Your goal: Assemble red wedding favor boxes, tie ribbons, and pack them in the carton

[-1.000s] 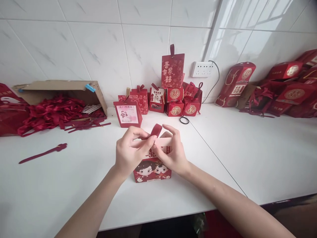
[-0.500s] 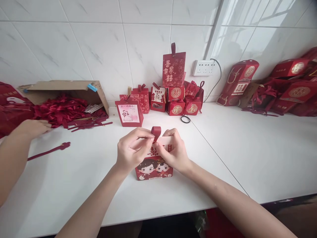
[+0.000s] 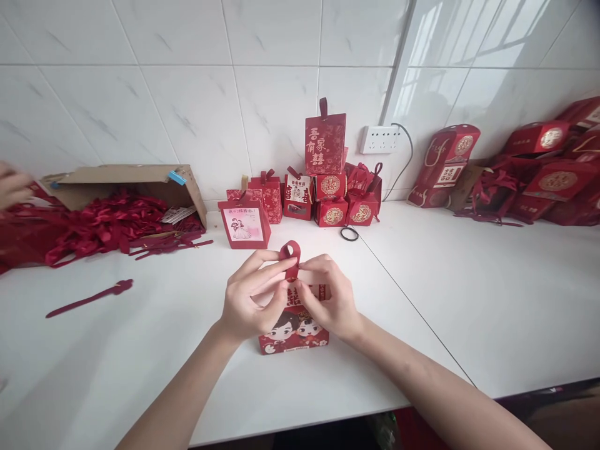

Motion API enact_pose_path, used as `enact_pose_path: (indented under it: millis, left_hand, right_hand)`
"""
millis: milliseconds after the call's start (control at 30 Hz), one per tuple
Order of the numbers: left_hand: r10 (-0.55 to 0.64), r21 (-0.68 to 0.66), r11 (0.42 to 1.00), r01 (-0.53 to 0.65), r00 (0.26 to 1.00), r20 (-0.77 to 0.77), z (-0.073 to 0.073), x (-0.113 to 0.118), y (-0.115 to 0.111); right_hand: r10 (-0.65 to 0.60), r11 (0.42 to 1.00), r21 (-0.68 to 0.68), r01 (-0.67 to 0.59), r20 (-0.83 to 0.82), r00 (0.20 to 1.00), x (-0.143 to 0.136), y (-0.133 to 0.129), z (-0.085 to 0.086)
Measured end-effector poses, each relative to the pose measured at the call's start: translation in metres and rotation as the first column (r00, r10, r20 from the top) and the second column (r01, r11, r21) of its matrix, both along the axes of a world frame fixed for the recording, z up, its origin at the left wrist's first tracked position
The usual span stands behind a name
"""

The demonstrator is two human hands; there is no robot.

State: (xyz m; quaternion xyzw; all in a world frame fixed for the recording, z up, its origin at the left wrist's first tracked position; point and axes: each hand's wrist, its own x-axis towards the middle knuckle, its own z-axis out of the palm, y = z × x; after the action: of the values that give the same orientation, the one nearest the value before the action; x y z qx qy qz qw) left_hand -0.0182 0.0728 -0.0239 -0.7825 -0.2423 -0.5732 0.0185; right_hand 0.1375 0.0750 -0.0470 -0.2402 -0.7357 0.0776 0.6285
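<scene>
A red and white gift box (image 3: 294,331) with a cartoon couple on its front stands upright before me on the white table. At its top a dark red ribbon (image 3: 291,251) curls into a loop. My left hand (image 3: 255,294) pinches this ribbon from the left, its thumb low near the box top. From the other side, my right hand (image 3: 330,294) closes thumb and fingers at the ribbon's base and the box's upper edge. The fingers cover much of the upper part of the box.
Finished-looking red boxes (image 3: 325,144) are stacked by the tiled wall. A cardboard box (image 3: 122,175) of red ribbons lies at left, with a loose ribbon (image 3: 89,299) in front. Another person's hand (image 3: 13,186) shows at far left. More red boxes (image 3: 555,181) are piled at right.
My left fingers have shifted across the ribbon, and its loop now shows rounder and more open. The other person's hand has moved back toward the far left. The view has tilted up slightly.
</scene>
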Motion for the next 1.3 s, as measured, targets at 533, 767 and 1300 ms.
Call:
enact_pose_path:
  millis: [533,767,1300]
  left_hand:
    - [0.007,-0.195,0.981,0.019,0.991,0.134,0.001,0.007,-0.004]
    - [-0.057,-0.192,0.979,0.063,0.998,0.034,0.005,0.001,-0.005]
    - [-0.079,-0.418,0.898,0.138,0.985,0.155,0.008,0.002,-0.006]
  right_hand:
    - [0.052,0.998,-0.031,-0.053,-0.049,0.997,-0.002,0.002,0.000]
    - [0.066,0.995,-0.074,-0.070,-0.056,0.996,-0.001,0.000,0.001]
    - [0.061,0.974,-0.212,-0.076,-0.075,0.995,-0.001,-0.002,0.008]
